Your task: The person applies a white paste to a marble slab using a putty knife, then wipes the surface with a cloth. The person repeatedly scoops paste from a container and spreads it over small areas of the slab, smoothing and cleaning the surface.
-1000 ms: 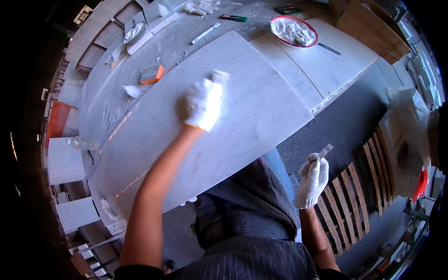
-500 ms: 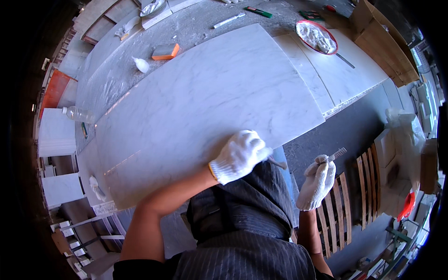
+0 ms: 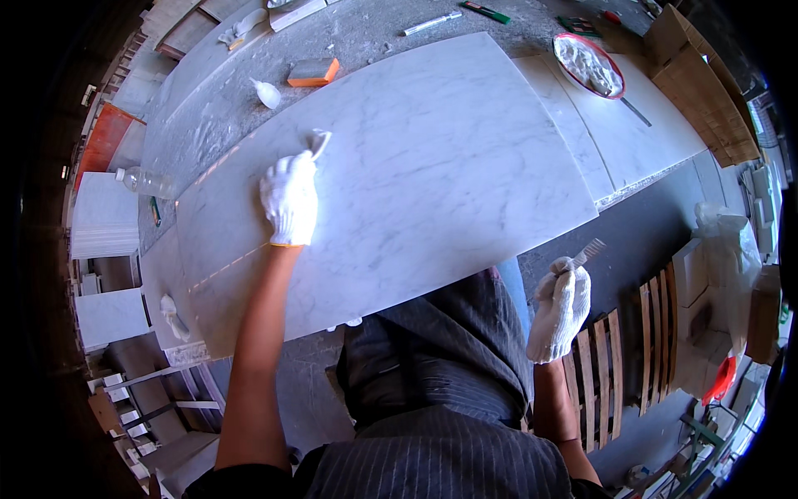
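Observation:
A large white marble slab (image 3: 416, 166) with grey veins lies on the worktable in front of me. My left hand (image 3: 289, 204), in a white knitted glove, is over the slab's left part with its fingers closed. A pale, curled scrap (image 3: 320, 143), perhaps cloth, sticks out from the fingers; its kind is not clear. My right hand (image 3: 560, 312), gloved too, is held off the slab's near right edge, above the floor. Its fingers pinch a small flat comb-like piece (image 3: 590, 252) with a ridged edge.
Beyond the slab lie an orange-and-grey block (image 3: 313, 72), a white squeeze bottle (image 3: 266, 93) and a green cutter (image 3: 485, 12). A red-rimmed bowl of white paste (image 3: 588, 66) stands far right beside a cardboard box (image 3: 706, 96). Wooden pallets (image 3: 600, 378) lie on the floor at right.
My left hand has swept from the slab's near edge to its far left part, the pale scrap still at its fingers. My right hand stays almost in place. The view has shifted slightly.

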The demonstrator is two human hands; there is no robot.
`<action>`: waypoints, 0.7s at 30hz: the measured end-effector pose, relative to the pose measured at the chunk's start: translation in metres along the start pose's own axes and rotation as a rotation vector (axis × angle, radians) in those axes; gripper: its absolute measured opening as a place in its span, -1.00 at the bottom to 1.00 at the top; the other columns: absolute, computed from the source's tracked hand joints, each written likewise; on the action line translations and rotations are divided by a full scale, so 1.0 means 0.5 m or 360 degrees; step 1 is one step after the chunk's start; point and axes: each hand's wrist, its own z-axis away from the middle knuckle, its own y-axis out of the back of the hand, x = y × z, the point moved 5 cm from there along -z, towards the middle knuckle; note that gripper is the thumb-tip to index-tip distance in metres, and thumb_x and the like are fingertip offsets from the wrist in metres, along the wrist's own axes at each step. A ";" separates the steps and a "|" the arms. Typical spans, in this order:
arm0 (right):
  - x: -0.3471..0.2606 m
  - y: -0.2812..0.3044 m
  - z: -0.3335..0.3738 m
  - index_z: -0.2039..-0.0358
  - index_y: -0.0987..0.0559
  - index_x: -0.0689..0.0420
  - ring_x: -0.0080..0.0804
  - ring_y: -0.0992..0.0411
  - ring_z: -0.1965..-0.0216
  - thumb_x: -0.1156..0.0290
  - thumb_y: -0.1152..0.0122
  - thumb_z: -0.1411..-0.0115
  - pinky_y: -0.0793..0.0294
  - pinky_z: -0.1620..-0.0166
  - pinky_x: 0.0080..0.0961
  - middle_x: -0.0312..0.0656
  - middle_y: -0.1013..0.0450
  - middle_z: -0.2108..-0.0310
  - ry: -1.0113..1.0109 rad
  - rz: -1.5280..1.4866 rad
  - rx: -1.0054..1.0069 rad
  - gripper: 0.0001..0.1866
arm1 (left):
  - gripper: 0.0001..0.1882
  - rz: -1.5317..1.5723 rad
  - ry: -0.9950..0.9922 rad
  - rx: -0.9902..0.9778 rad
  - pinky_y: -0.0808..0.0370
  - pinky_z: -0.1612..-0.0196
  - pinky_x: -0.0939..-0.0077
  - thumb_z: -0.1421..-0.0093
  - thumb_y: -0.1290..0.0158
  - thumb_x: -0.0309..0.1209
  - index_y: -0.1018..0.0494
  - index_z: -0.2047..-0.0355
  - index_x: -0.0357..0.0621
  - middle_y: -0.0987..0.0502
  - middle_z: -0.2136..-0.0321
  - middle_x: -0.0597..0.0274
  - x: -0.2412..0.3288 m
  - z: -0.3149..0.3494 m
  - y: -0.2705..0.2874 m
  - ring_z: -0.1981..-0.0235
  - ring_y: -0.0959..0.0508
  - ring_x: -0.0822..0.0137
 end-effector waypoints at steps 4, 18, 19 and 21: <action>0.012 -0.008 0.010 0.22 -0.49 0.23 -0.62 -0.18 0.56 0.07 -0.03 -0.41 -0.16 0.43 -0.58 -0.34 -0.26 0.60 -0.0073 0.0026 -0.0054 -0.60 | -0.77 -0.0051 -0.0217 -0.0282 -0.44 0.33 0.15 -0.19 -0.09 -0.34 -0.57 0.13 0.10 -0.53 0.48 0.25 0.122 -0.023 -0.003 0.40 -0.55 0.16; 0.012 -0.018 0.007 0.22 -0.49 0.19 -0.63 -0.17 0.56 0.04 -0.04 -0.40 -0.16 0.42 -0.59 -0.35 -0.29 0.61 -0.0076 0.0016 -0.0184 -0.60 | -0.76 0.0768 -0.0984 -0.0185 -0.45 0.24 0.24 -0.19 0.01 -0.43 -0.50 0.12 -0.07 -0.52 0.43 0.18 0.533 -0.096 -0.031 0.33 -0.54 0.17; 0.009 -0.020 0.009 0.22 -0.50 0.19 -0.63 -0.18 0.56 0.04 -0.04 -0.40 -0.16 0.42 -0.59 -0.35 -0.29 0.61 -0.0075 0.0017 -0.0191 -0.60 | -0.79 0.0753 -0.0967 -0.0206 -0.46 0.25 0.23 -0.19 0.02 -0.44 -0.50 0.16 -0.07 -0.54 0.44 0.17 0.542 -0.116 -0.036 0.33 -0.55 0.17; 0.002 -0.017 0.010 0.22 -0.50 0.18 -0.63 -0.18 0.56 0.03 -0.05 -0.39 -0.16 0.42 -0.59 -0.36 -0.30 0.60 -0.0065 0.0026 -0.0195 -0.59 | -0.88 0.0670 -0.0926 -0.0229 -0.47 0.25 0.22 -0.20 0.03 -0.42 -0.47 0.28 -0.07 -0.56 0.46 0.17 0.567 -0.125 -0.044 0.34 -0.59 0.18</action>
